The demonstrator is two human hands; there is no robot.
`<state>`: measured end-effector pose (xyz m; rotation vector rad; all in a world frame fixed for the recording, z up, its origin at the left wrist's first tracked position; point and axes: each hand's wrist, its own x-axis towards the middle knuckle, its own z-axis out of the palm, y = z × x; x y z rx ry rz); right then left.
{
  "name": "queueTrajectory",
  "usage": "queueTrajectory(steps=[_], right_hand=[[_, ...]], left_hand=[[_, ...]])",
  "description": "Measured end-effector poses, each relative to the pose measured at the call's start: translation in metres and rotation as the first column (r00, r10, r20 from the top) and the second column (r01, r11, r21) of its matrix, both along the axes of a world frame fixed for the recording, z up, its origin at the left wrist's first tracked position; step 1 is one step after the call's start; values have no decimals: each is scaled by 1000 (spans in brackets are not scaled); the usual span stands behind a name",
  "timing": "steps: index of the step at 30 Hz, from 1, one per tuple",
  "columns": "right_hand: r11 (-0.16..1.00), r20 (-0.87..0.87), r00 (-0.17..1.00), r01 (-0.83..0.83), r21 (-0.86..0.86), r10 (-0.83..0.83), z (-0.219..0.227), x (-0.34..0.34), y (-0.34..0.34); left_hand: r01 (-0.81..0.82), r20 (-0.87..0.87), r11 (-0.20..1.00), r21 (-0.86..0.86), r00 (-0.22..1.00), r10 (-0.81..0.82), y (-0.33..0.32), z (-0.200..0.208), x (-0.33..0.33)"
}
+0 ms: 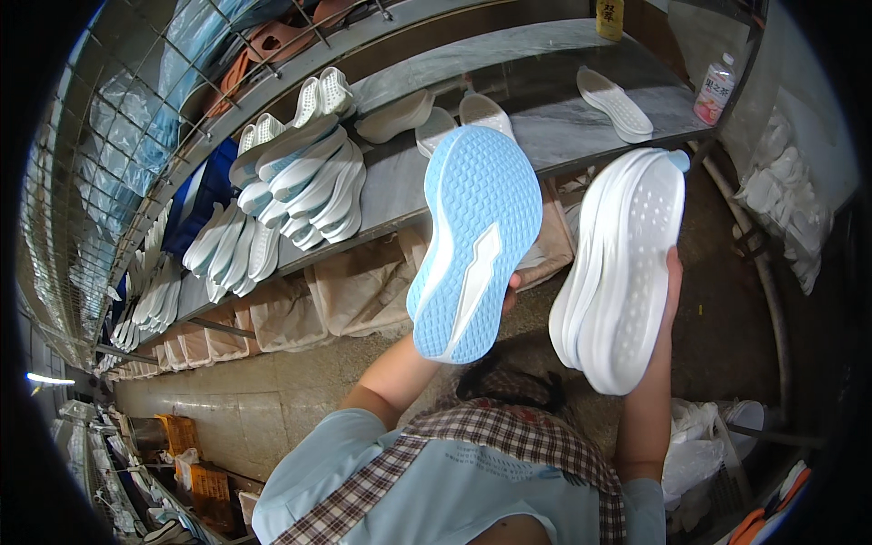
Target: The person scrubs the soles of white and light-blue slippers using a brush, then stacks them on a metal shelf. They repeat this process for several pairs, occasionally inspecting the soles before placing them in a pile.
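Observation:
My left hand (pixel 513 289) is closed on a shoe sole (pixel 481 209), its light blue textured tread facing up with a white inset down the middle. Most of that hand is hidden behind the sole. To the right, white shoe soles (pixel 627 263), nested together, are gripped along their outer edge by my right hand (pixel 673 283). The inner face of the top one shows small dimples, and a bit of light blue sticks out at its far end. Both hands hold the soles raised in front of the shelf, a short gap between them.
Along the grey marble-look shelf (pixel 554 95) lie piled soles (pixel 313 182) at the left and a single sole (pixel 615 104) at the right. A pink-labelled bottle (pixel 715 89) and a yellow bottle (pixel 609 20) stand there. Lined baskets (pixel 359 282) sit below; wire mesh (pixel 118 154) rises left.

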<state>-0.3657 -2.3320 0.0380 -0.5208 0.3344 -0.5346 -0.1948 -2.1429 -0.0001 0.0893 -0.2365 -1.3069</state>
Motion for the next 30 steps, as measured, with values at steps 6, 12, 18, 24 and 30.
queueTrajectory(steps=[6, 12, 18, 24, 30], right_hand=[[999, -140, 989, 40, 4, -39, -31, -13, 10], [965, -280, 945, 98, -245, -168, -53, -5, 22], [920, -320, 936, 7, -393, -144, -97, 13, 49], [987, -190, 982, -51, -154, 21, -85, -10, 63], [987, -245, 969, -58, -148, 20, -55, -16, 65]], left_hand=[[71, 27, 996, -53, 997, -70, -6, -4, 0], [69, 78, 996, 59, 994, -73, -13, -5, -1], [-20, 156, 956, 293, 987, -27, -21, -7, -18], [124, -72, 984, 131, 991, -115, -14, 3, -12], [151, -65, 986, 66, 987, -147, -7, 5, -7]])
